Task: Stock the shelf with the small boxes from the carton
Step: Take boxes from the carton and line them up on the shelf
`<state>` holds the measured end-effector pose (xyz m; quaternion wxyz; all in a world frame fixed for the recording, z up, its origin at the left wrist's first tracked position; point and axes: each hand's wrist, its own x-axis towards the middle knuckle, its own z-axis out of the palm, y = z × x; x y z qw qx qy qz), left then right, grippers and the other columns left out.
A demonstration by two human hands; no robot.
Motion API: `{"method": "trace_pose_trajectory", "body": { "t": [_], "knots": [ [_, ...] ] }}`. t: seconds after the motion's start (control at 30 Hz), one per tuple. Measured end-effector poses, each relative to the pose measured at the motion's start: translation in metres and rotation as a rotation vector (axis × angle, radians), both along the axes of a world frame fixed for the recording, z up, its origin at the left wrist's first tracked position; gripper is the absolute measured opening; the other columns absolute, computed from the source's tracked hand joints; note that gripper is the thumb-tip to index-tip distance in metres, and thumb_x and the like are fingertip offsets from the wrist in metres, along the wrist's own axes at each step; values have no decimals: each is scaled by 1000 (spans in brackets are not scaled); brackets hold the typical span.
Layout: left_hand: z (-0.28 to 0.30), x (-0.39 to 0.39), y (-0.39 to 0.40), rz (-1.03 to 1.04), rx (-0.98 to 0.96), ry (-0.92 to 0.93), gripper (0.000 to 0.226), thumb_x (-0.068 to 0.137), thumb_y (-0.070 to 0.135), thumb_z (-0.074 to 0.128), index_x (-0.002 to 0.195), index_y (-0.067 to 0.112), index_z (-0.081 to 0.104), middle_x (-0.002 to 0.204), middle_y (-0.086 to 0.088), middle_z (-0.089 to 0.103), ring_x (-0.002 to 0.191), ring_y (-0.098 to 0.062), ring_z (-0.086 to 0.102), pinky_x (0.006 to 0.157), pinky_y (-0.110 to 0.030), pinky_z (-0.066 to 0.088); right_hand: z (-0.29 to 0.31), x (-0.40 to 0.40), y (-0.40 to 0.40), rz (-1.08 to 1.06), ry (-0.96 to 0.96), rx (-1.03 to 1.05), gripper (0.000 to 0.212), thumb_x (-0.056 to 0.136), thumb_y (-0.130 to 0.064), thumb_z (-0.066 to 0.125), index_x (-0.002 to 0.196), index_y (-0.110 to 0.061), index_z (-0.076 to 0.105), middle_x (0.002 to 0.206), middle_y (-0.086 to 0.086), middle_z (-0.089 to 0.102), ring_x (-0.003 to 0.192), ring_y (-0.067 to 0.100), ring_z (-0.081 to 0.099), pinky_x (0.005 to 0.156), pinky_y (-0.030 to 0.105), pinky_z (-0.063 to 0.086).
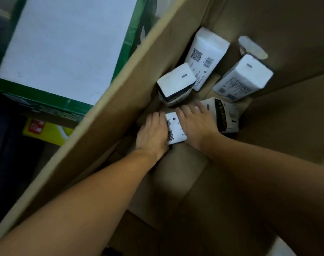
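Both my arms reach deep into a large brown carton [109, 111]. On its floor lie several small white boxes with barcodes. One small white box [176, 129] lies between my hands. My left hand [153, 133] grips its left side and my right hand [196, 124] grips its right side, fingers curled over the far end. Just right of my right hand lies a box with black and yellow print [225, 115]. Farther in are a tilted box [176, 84], a flat one [205, 56] and another at the right [244, 80].
The carton's tall left wall rises beside my left arm. Outside it, at upper left, sits a green-edged box with a white top [61, 43]. A yellow package [46, 132] lies below that. A carton flap [296, 111] folds in at the right.
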<state>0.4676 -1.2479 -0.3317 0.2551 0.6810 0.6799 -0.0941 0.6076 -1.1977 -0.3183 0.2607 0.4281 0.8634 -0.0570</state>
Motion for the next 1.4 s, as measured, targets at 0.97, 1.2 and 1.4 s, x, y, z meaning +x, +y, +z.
{"method": "trace_pose_trajectory", "body": {
  "t": [0.97,1.2,1.4],
  "knots": [
    [692,-62,-37,-99,416,-6,84,72,28,79,139,5,34,133,-9,44,125,-26,40,100,-32,40,700,-44,-50,-19,146,330,91,58,-42,83,131,-9,40,117,8,50,107,26,49,102,35,36],
    [742,-89,-74,39,421,68,95,71,26,79,145,2,26,140,-12,37,132,-28,33,107,-34,35,744,-76,-55,199,227,345,100,61,-45,80,141,-8,33,128,9,48,117,27,46,108,38,32],
    [788,-127,-115,275,464,134,97,71,33,81,145,3,25,139,-11,36,132,-27,33,102,-34,40,786,-132,-52,459,343,344,84,55,-47,79,124,-13,43,112,5,51,102,25,50,95,34,39]
  ]
}}
